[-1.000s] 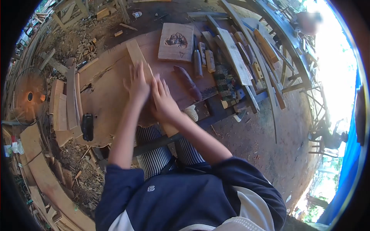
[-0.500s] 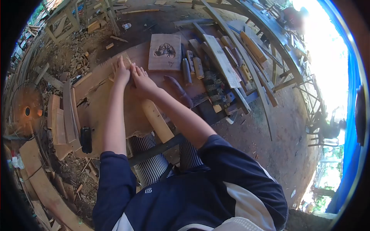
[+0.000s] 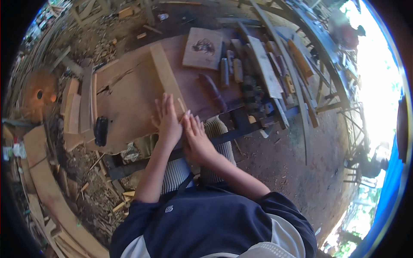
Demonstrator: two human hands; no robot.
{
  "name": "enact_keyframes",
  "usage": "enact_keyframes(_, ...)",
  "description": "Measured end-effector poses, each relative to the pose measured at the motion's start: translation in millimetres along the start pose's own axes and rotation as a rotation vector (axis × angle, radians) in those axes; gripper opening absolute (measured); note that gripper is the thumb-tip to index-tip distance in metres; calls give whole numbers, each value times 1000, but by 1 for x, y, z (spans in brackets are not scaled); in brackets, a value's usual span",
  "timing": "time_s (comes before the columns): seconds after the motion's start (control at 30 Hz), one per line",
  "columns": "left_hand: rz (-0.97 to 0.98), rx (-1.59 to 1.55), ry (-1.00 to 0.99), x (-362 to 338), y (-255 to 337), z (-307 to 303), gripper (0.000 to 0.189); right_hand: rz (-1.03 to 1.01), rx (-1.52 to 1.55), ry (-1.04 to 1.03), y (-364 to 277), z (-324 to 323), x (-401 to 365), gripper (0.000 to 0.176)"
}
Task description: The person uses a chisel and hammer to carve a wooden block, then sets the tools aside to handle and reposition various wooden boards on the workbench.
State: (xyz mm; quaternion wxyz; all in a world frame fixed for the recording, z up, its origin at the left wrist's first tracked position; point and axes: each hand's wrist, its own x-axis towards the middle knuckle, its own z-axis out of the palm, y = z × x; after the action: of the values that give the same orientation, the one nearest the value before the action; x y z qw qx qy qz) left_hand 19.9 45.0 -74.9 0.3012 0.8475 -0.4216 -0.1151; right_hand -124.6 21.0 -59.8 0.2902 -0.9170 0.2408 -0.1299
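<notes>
A long, narrow wooden plank (image 3: 163, 64) lies lengthwise on the brown work board, pointing away from me. My left hand (image 3: 169, 124) rests over its near end, fingers stretched and slightly spread. Beside it, my right hand (image 3: 197, 136) lies along the plank's right edge with fingers extended and the thumb side close to the left hand. A thin pale strip (image 3: 181, 104) shows just ahead of the right fingertips; what lies beneath the palms is hidden. To the right of the plank is a dark, curved wooden piece (image 3: 212, 92).
A carved wooden panel (image 3: 203, 48) sits at the far right of the work board (image 3: 124, 107), near several cylindrical handles (image 3: 225, 72). Long timber lengths (image 3: 264, 64) stack beyond them. A black object (image 3: 101, 131) lies front left, and a fan (image 3: 39, 94) stands farther left.
Both hands have drawn back toward me from the plank's far end to its near end, uncovering most of its length. The camera view has shifted, too.
</notes>
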Motion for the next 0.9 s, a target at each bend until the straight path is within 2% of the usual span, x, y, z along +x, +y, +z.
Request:
enact_keyframes(0.1,31,46,56,67,-20,1,80,-68,-44,-3,21,2,68,99)
enact_keyframes(0.2,-28,138,-4,185,-40,-17,78,-126,-145,116,53,23,191,106)
enact_keyframes(0.3,-66,127,-4,255,-57,-21,79,-47,-68,95,41,15,249,104)
enact_keyframes(0.4,-22,161,-33,241,-49,-19,78,52,-48,99,29,24,226,97)
enact_keyframes(0.47,1,154,-71,177,-28,-16,76,-15,0,228,32,30,171,91)
enact_keyframes(0.53,10,171,-111,100,-12,-9,80,-97,12,202,21,17,87,86)
enact_keyframes(0.6,56,100,-88,28,2,-1,83,-50,49,133,5,8,15,83)
enact_keyframes(0.67,35,58,-115,-12,15,1,84,-35,60,110,-2,7,-28,82)
enact_keyframes(0.8,12,73,-109,-12,17,-1,84,-27,67,104,-4,3,-16,81)
enact_keyframes(0.9,-28,118,-39,57,1,-5,80,-144,-1,168,17,10,53,84)
